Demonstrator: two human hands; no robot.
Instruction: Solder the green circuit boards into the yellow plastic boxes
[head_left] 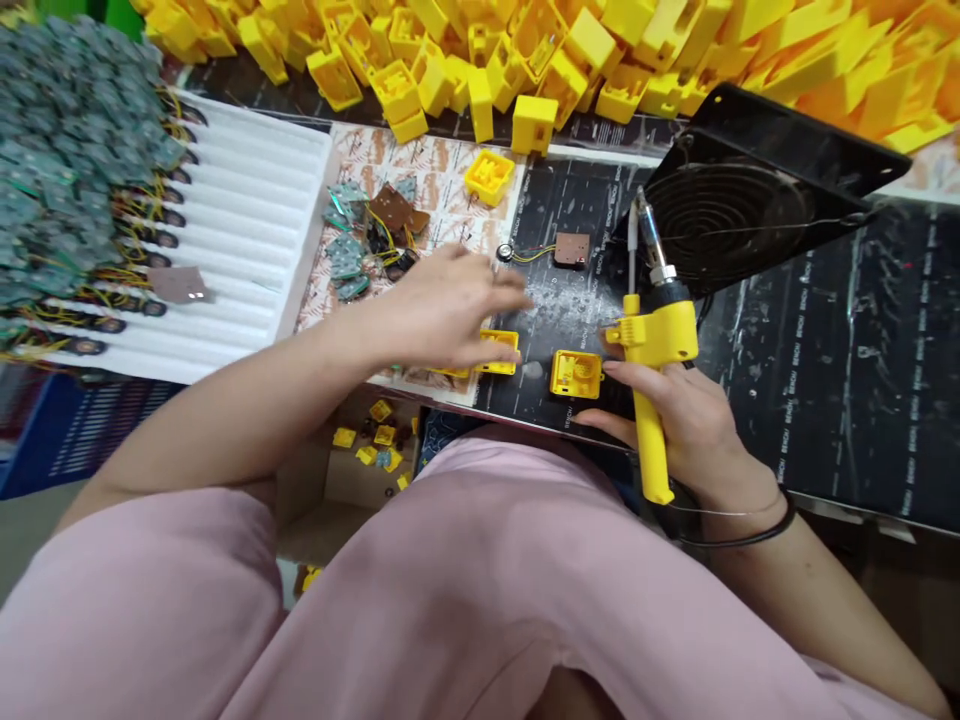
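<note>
My right hand (686, 410) is wrapped round a yellow soldering gun (660, 335), whose metal tip points away from me. Beside its fingers an open yellow plastic case (576, 374) lies on the dark bench top. My left hand (461, 305) is over the bench with fingers apart. Its thumb lies over another yellow case (501, 353), partly hidden; whether they touch I cannot tell. Beyond the fingers sits a brown circuit board (572, 250), wired to a small round part (505, 253).
A black fan (739, 225) stands at the right. Yellow cases (534, 122) are heaped along the back. At left, a white ribbed tray (247, 200) carries piled circuit boards (67, 150). More boards (346, 255) lie by my left forearm; a box (337, 495) with yellow pieces is below.
</note>
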